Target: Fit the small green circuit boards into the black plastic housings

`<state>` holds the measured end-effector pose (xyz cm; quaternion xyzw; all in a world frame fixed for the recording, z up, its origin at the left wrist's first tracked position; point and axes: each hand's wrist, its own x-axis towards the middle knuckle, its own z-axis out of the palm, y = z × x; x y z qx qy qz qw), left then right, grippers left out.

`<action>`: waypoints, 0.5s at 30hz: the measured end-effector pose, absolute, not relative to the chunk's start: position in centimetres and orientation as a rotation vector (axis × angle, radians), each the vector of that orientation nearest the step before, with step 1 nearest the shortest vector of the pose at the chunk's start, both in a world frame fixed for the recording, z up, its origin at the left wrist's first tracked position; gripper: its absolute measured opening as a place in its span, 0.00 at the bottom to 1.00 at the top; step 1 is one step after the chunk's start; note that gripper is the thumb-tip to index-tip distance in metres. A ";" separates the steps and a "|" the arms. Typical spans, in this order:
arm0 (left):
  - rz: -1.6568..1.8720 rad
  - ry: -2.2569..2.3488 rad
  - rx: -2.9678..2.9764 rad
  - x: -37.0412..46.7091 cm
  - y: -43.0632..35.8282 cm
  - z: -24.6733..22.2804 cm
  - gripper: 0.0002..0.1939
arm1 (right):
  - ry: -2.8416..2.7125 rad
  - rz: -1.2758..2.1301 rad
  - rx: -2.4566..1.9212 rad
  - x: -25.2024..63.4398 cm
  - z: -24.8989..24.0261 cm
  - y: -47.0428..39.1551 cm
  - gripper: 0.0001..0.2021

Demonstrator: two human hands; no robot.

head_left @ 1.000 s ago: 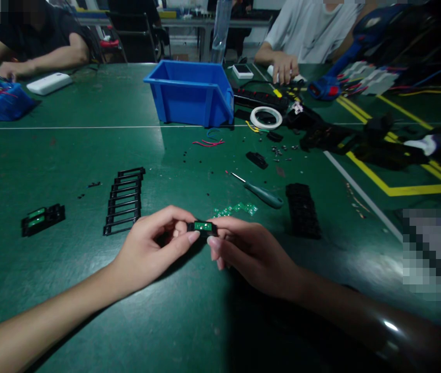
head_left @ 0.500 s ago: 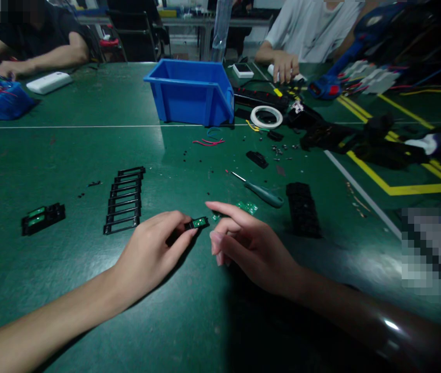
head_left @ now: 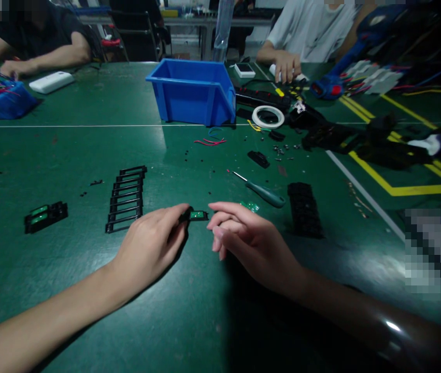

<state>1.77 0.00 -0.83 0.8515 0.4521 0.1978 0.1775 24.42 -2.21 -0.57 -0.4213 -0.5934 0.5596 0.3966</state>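
Note:
My left hand (head_left: 154, 233) is closed on a small black part with a green circuit board (head_left: 198, 215), which sticks out to the right of its fingertips. Just right of that part is my right hand (head_left: 251, 238), its fingers curled and partly apart, with nothing visible between them. Small green boards (head_left: 250, 206) lie behind my right hand. A green-handled screwdriver (head_left: 265, 192) rests further back. To the left stand a black ladder-like frame (head_left: 127, 199) and another black part with green boards (head_left: 45, 216). A black ribbed block (head_left: 304, 210) lies at the right.
A blue bin (head_left: 195, 93) stands at the back centre, near a white ring (head_left: 268, 117), screws (head_left: 280, 150) and red wires (head_left: 210, 141). Dark equipment (head_left: 329, 132) stretches across the right. Two people's arms rest on the far table edge.
The small part in my left hand has turned to lie more level, and the left fingers have shifted around it. My right hand has barely moved. The whole view has shifted slightly.

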 end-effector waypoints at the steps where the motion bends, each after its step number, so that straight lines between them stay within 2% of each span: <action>1: 0.564 1.303 2.370 1.8 0.0 -0.7 0.16 | -1.495 1.392 -1.093 24.4 -0.6 -2.2 0.19; 7: 0.614 1.324 2.289 2.2 -0.2 -0.2 0.06 | -1.594 1.199 -1.246 24.4 -0.7 -2.6 0.22; 15: 0.595 1.321 2.356 2.1 -0.2 -0.2 0.07 | -1.687 1.125 -1.298 24.4 -0.7 -2.5 0.23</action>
